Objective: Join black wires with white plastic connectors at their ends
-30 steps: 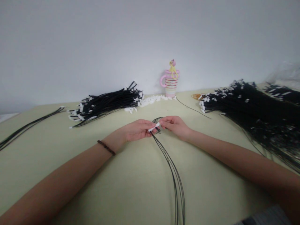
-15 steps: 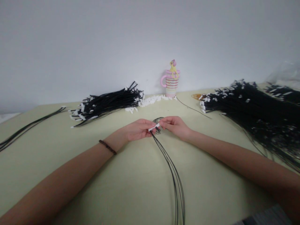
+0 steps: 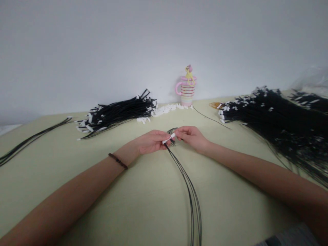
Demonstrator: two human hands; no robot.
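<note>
The left wrist [image 3: 128,155] has shifted slightly rightward.

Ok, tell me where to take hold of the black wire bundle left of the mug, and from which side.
Take the black wire bundle around its narrower middle, coming from the near side and from above. The wires run closest together there, while both ends splay into white connectors that would probably snag. The bundle also lies towards the far edge of the table, near the wall, so the near side looks the easier approach.
</note>
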